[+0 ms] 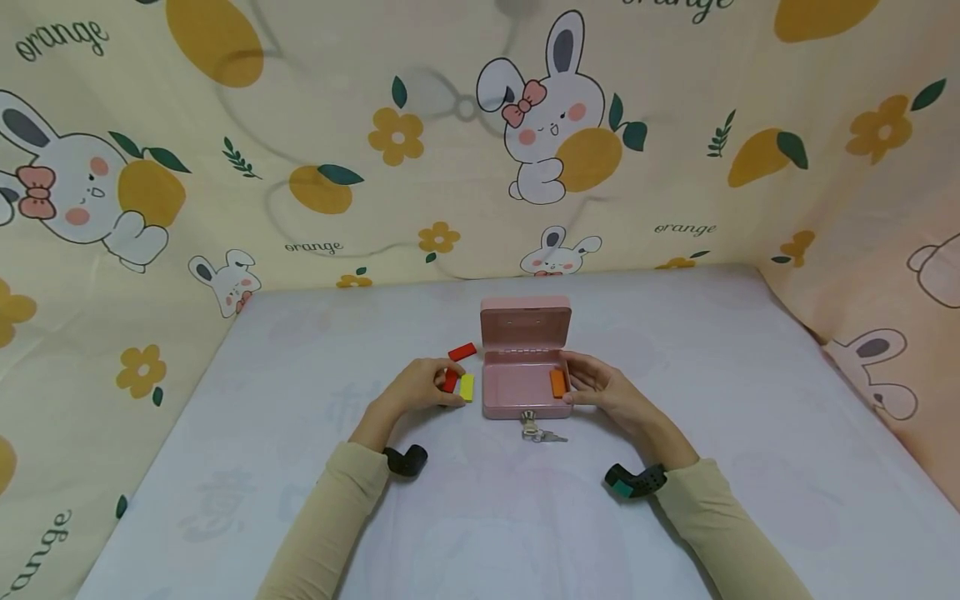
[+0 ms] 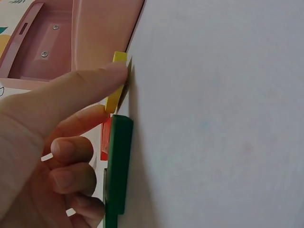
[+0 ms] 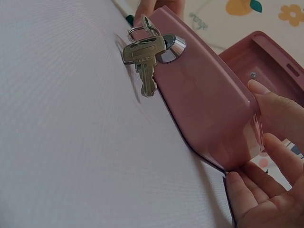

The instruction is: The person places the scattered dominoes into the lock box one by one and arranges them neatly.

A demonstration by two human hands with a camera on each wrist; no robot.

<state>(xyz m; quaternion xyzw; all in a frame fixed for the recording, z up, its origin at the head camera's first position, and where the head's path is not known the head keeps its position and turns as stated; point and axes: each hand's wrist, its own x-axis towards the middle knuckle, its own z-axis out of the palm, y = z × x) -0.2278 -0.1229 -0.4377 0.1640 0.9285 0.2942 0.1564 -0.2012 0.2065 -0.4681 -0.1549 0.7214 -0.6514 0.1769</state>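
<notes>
My left hand (image 1: pixel 422 385) pinches a yellow block (image 1: pixel 467 387) between thumb and index finger, just left of the pink cash box (image 1: pixel 504 412). Beside those fingers, in the left wrist view, lie a green block (image 2: pixel 121 161) and, behind it, a red block (image 2: pixel 105 142). The head view hides the green one. My right hand (image 1: pixel 611 393) holds the box at its right side, thumb at the rim and fingers low on the outside. The box's lid (image 1: pixel 525 325) stands raised. Inside, an orange block (image 1: pixel 558 383) sits by the right wall.
Another red block (image 1: pixel 462 352) lies behind my left hand, near the box's back left corner. Keys (image 3: pixel 145 57) hang on a ring from the lock (image 3: pixel 173 50) at the box's front. A printed cloth (image 1: pixel 465 192) rises behind the white table (image 1: pixel 480 517).
</notes>
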